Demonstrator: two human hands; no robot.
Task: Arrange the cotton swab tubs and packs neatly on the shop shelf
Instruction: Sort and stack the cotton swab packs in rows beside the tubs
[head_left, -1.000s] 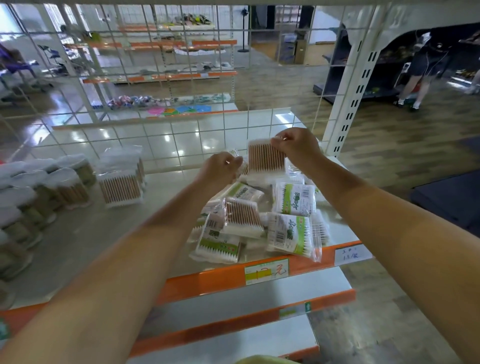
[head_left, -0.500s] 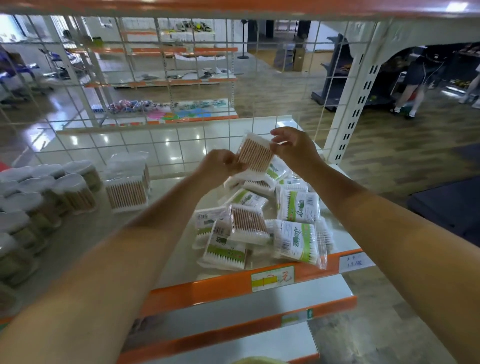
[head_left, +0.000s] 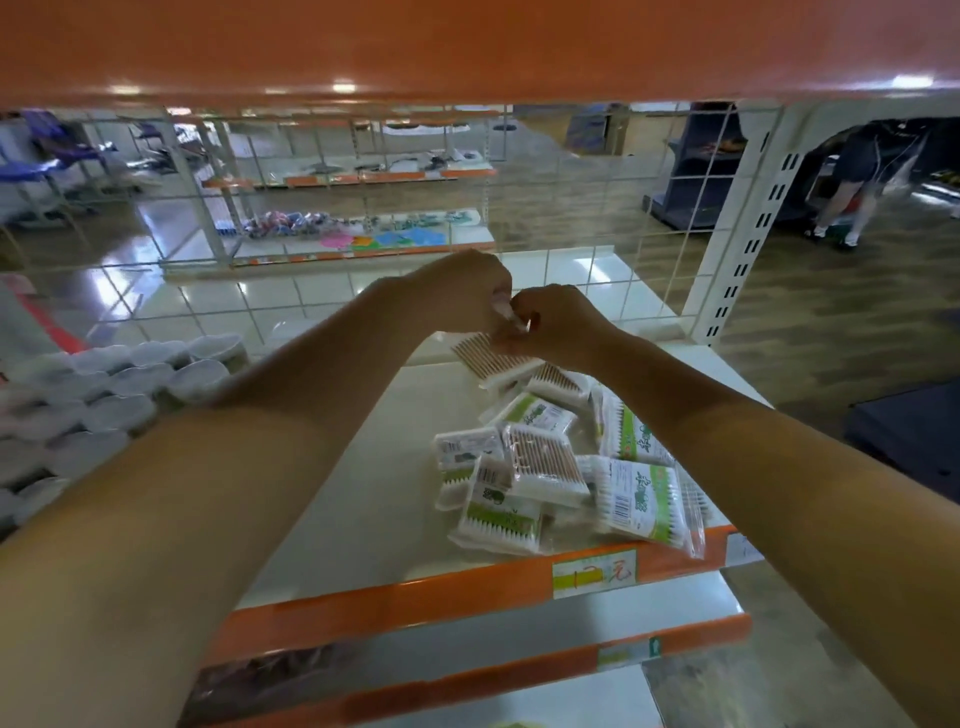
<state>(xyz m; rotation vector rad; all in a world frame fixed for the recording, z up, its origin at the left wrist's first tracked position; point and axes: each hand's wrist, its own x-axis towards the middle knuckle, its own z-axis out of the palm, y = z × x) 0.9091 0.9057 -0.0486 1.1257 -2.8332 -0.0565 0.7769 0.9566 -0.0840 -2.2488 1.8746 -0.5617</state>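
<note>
**Both hands pinching one swab pack at the back of the shelf**

Fingers of the left hand and right hand are curled in, knuckles nearly touching, both pinching the top edge of a wooden-stick cotton swab pack that hangs tilted over the white shelf. Loose packs with green labels sit in a messy heap near the orange front edge, below the right forearm. White-lidded swab tubs are lined up at far left.

Through the white wire grid ahead I see glossy pale floor tiles giving way to wood-look flooring, orange-edged display racks, and a white slotted upright.
</note>
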